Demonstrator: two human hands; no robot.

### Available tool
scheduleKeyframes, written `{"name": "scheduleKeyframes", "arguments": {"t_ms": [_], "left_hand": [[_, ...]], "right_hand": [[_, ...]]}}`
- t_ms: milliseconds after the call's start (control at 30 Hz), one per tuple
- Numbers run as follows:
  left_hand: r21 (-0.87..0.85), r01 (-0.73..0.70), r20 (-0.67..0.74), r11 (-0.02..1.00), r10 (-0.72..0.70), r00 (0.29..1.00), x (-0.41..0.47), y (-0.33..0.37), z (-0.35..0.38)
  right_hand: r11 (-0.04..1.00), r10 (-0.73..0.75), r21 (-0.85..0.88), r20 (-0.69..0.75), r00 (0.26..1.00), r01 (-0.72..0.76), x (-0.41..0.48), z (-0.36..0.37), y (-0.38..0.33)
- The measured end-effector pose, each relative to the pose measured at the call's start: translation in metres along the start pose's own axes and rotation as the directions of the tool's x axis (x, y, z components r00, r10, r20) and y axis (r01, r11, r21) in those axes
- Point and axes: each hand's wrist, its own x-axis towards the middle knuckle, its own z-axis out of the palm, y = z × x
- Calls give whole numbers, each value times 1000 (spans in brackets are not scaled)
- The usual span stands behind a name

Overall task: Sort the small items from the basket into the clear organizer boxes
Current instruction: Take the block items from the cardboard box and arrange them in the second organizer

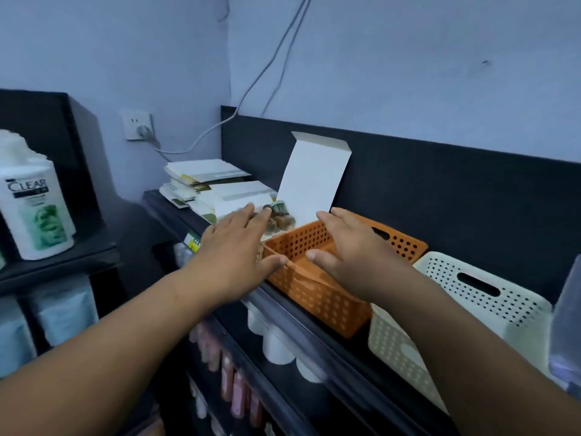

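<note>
We see both hands stretched out over a dark shelf [169,206], fingers straight and spread wide, holding nothing. The orange basket [317,297], perforated all round, sits on the shelf top, its long side running from 10 o'clock to 4 o'clock.

Our left hand [232,247] lies at the basket's 9 o'clock end. Its thumb touches the near corner of the rim, and its fingertips reach towards 12 o'clock, up to a cluster of small brown vials [279,215]. Whether they touch the vials we cannot tell. The vials stand in a white carton [314,177] whose lid flap rises against the dark back panel, just beyond the basket at 11 o'clock.

Our right hand [349,250] hovers palm down above the basket's open top, thumb pointing towards 9 o'clock.

At the orange basket's 4 o'clock a cream basket [490,297] sits just beside it. A stack of white packets [204,180] lies at 10 o'clock of the carton. Well apart at 9 o'clock stands a white shampoo bottle [34,212].
</note>
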Motion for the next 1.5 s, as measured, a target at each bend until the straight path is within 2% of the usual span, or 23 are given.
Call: {"name": "scheduleKeyframes", "arguments": {"t_ms": [133, 233, 400, 500, 600, 733, 800, 1000, 1067, 1233, 1500], "left_hand": [[-111, 65, 11, 992, -64, 998, 35, -23, 8], [-135, 67, 52, 989, -60, 997, 61, -45, 18], [-218, -14, 110, 976, 39, 993, 119, -74, 32], [-267, -79, 218, 960, 140, 966, 160, -89, 48], [-330, -142, 403, 933, 275, 873, 193, -99, 66], [-417, -198, 591, 887, 430, 683, 222, -105, 90], [-431, -239, 639, 870, 481, 601, 229, -107, 96], [-505, -253, 699, 825, 563, 441, 244, -115, 105], [-544, -245, 681, 803, 593, 430, 247, -118, 108], [-561, -241, 602, 792, 590, 538, 263, -128, 115], [-595, -174, 560, 785, 560, 610, 267, -145, 124]], "right_hand": [[999, -31, -25, 58, 998, 33, 47, 7, 6], [998, -38, -51, 116, 993, 44, 78, 14, 8], [998, 39, -53, 159, 987, -31, 128, 25, 13], [994, 103, -53, 170, 980, -95, 152, 33, 17], [984, 169, -80, 165, 972, -158, 169, 40, 18], [968, 242, -97, 134, 961, -230, 187, 50, 16], [959, 280, -81, 150, 948, -271, 193, 55, 14], [935, 355, -99, 194, 915, -341, 203, 66, 4], [926, 377, -100, 206, 903, -363, 208, 68, 0], [910, 410, -197, 278, 869, -366, 223, 77, -4], [855, 466, -455, 464, 753, -249, 251, 89, -10]]}}
